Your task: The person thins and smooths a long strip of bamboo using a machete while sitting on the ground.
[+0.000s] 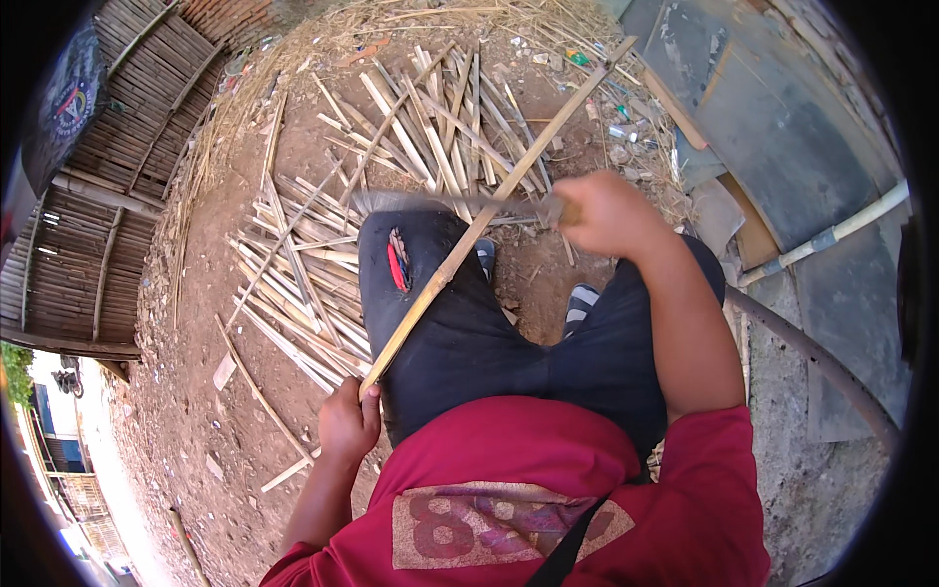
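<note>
My left hand (349, 422) is closed around the near end of a long bamboo strip (458, 256). From there the strip slants up and to the right, over my left thigh, its far end past my right hand. In my closed right hand (608, 215) is the handle of a large knife, perhaps a machete. Its blade (416, 202), smeared by motion, points left across the strip above my left knee. Whether the edge touches the bamboo, I cannot tell.
Several split bamboo pieces (303, 235) lie in loose piles on the dirt ground (186, 411) ahead and to the left. Grey sheets (763, 147) and a pale pole (841, 231) lie at the right. A slatted bamboo wall (127, 147) stands at the far left.
</note>
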Demonstrator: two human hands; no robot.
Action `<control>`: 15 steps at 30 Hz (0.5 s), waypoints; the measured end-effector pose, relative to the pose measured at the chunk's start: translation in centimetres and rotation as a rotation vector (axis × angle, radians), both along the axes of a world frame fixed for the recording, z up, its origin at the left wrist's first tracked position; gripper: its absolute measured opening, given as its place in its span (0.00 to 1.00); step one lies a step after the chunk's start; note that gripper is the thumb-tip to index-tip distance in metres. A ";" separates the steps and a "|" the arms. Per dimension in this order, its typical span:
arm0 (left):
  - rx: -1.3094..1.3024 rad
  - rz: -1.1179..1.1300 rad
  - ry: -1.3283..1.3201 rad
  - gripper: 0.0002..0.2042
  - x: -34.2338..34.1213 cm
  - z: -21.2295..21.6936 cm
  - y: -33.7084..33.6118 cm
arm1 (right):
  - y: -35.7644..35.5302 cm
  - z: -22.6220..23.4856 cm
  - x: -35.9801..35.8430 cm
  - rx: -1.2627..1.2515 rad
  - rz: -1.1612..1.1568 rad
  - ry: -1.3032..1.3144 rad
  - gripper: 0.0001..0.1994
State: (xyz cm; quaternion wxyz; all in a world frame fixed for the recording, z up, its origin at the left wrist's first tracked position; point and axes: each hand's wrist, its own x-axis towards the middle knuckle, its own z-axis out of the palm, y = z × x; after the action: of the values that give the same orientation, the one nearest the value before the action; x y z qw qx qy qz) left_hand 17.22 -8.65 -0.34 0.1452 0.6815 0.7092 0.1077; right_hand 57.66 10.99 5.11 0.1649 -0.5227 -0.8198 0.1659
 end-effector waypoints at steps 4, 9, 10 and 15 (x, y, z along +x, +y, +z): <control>0.028 -0.009 0.020 0.18 -0.2 -0.3 0.2 | 0.6 -0.9 0.7 -0.106 0.022 0.140 0.17; 0.061 -0.010 0.052 0.19 0.2 -0.6 0.3 | 2.0 -0.5 3.8 -0.080 -0.358 0.195 0.21; 0.064 -0.009 0.042 0.19 0.1 -0.7 0.2 | 1.5 0.3 3.1 -0.116 -0.296 0.227 0.19; 0.051 -0.027 -0.003 0.18 -0.8 -1.2 0.1 | -0.1 0.5 -0.5 -0.172 0.042 0.057 0.14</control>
State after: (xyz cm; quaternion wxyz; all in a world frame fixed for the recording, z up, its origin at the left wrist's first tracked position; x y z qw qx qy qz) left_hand 16.41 -8.58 -1.50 0.1305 0.6944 0.6965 0.1248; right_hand 57.17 10.90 5.58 0.1391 -0.5125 -0.8083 0.2542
